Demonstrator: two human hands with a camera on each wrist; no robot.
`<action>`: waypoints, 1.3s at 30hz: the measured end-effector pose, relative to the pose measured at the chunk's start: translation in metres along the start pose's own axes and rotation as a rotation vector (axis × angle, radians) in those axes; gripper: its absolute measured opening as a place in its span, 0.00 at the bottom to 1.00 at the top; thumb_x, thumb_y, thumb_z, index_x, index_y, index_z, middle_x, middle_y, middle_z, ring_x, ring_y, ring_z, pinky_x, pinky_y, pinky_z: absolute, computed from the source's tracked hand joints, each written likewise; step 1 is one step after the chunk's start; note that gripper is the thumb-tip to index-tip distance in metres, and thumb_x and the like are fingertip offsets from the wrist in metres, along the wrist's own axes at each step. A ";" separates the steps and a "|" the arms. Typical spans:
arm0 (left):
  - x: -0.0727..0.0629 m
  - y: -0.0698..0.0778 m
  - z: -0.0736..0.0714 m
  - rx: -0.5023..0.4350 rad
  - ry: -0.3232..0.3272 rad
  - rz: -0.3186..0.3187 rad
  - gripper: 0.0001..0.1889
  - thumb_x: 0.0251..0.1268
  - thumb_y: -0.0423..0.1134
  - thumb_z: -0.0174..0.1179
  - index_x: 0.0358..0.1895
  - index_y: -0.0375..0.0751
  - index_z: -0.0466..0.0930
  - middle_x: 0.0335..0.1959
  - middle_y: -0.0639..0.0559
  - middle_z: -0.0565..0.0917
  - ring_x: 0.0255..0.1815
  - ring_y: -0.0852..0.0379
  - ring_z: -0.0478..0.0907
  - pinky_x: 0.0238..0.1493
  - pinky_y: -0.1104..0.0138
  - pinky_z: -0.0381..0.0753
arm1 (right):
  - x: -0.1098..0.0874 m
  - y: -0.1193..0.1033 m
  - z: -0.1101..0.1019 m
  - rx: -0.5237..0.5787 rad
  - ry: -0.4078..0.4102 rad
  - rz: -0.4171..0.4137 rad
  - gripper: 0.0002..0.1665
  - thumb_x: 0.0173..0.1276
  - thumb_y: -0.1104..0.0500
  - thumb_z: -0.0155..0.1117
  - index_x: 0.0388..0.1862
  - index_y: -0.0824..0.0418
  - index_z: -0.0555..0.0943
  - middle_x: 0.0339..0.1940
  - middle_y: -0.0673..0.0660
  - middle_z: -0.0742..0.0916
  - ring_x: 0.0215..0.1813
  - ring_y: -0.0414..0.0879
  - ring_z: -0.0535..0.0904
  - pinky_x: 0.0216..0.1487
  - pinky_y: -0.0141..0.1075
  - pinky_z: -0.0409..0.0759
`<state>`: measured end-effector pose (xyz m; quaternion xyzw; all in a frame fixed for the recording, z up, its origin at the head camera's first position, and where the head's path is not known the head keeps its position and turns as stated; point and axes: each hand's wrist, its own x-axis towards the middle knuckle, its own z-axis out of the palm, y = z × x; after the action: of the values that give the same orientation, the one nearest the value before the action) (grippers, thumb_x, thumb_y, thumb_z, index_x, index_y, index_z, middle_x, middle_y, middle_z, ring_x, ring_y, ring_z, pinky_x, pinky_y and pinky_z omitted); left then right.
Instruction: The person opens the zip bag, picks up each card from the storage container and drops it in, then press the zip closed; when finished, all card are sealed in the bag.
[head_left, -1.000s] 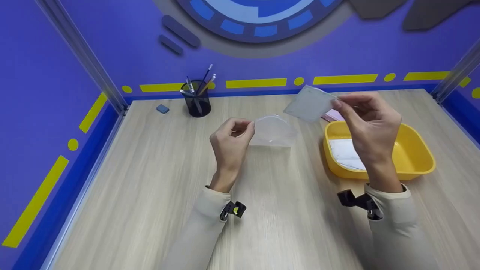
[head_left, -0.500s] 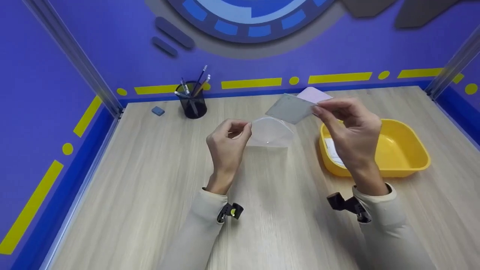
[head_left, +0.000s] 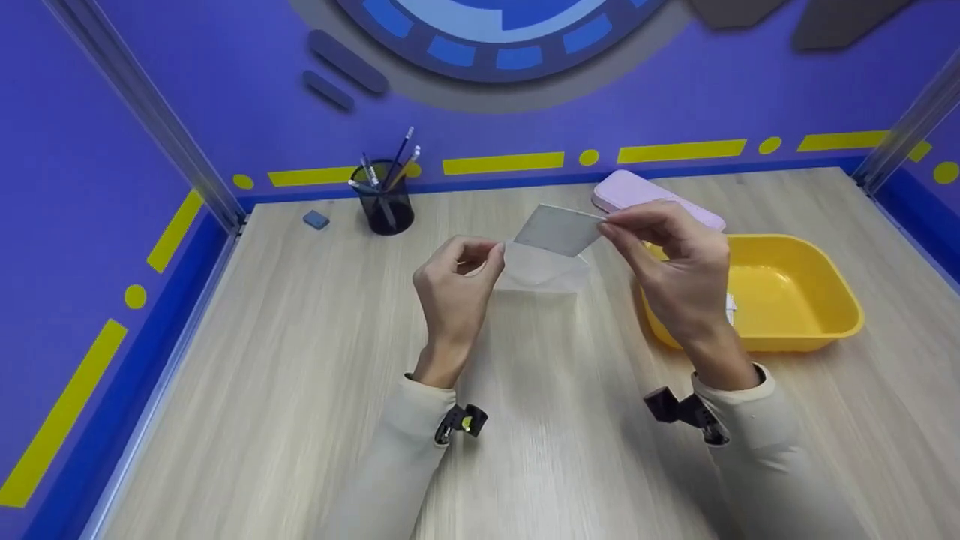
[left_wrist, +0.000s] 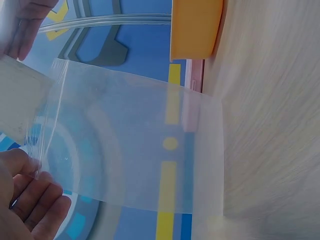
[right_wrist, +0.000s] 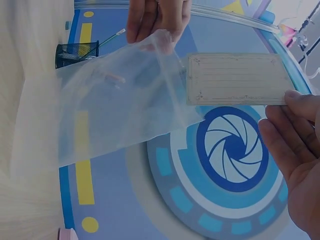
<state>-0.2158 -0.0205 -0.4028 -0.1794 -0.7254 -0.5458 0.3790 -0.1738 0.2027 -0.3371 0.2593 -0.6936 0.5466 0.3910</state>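
Observation:
My left hand (head_left: 456,289) pinches the upper left corner of a clear plastic zip bag (head_left: 541,279), which hangs upright with its lower edge at the tabletop. Between thumb and fingers of my right hand (head_left: 679,274) is a pale card (head_left: 561,230), held by one corner and tilted over the bag's mouth. Ruled lines and an ornamental border show on the card (right_wrist: 237,80) in the right wrist view. The card's leading edge meets the bag's mouth; whether it has passed inside, I cannot tell. Through the bag (left_wrist: 125,140) in the left wrist view, the wall behind shows.
A yellow tub (head_left: 795,292) stands at the right, partly behind my right hand, with a bit of white paper showing inside. Behind it lies a pink case (head_left: 637,190). A black mesh pencil cup (head_left: 388,206) and a blue eraser (head_left: 316,220) are at the back left.
My right hand has moved left and slightly down, bringing the card from above the tub side to the bag's mouth. My left hand has stayed nearly still with the bag.

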 end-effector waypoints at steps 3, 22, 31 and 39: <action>0.000 -0.001 0.000 0.006 -0.001 0.003 0.03 0.63 0.29 0.74 0.36 0.36 0.89 0.32 0.50 0.89 0.35 0.57 0.88 0.41 0.67 0.90 | -0.001 0.004 0.001 -0.032 -0.036 -0.007 0.15 0.57 0.85 0.73 0.40 0.74 0.87 0.37 0.61 0.91 0.41 0.42 0.88 0.48 0.32 0.87; 0.001 0.001 0.001 -0.002 0.006 -0.008 0.03 0.62 0.27 0.74 0.36 0.35 0.89 0.32 0.49 0.90 0.35 0.58 0.88 0.40 0.68 0.90 | -0.010 0.032 0.009 -0.178 -0.183 -0.035 0.10 0.60 0.77 0.77 0.39 0.69 0.88 0.37 0.58 0.92 0.39 0.43 0.88 0.47 0.30 0.87; 0.001 0.003 0.001 -0.012 0.001 -0.023 0.03 0.62 0.27 0.74 0.36 0.34 0.89 0.33 0.49 0.89 0.35 0.58 0.88 0.41 0.68 0.90 | -0.010 0.039 0.010 -0.176 -0.236 -0.055 0.10 0.61 0.77 0.77 0.40 0.69 0.88 0.38 0.57 0.91 0.40 0.45 0.86 0.47 0.29 0.87; 0.001 0.002 0.001 -0.018 0.009 -0.022 0.03 0.62 0.28 0.74 0.35 0.35 0.89 0.32 0.50 0.89 0.35 0.58 0.88 0.40 0.68 0.90 | -0.012 0.043 0.009 -0.178 -0.304 -0.027 0.09 0.63 0.74 0.77 0.40 0.67 0.88 0.41 0.56 0.90 0.44 0.48 0.86 0.48 0.31 0.88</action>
<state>-0.2149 -0.0192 -0.4007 -0.1723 -0.7208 -0.5572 0.3745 -0.2032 0.2048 -0.3712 0.3127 -0.7870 0.4321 0.3102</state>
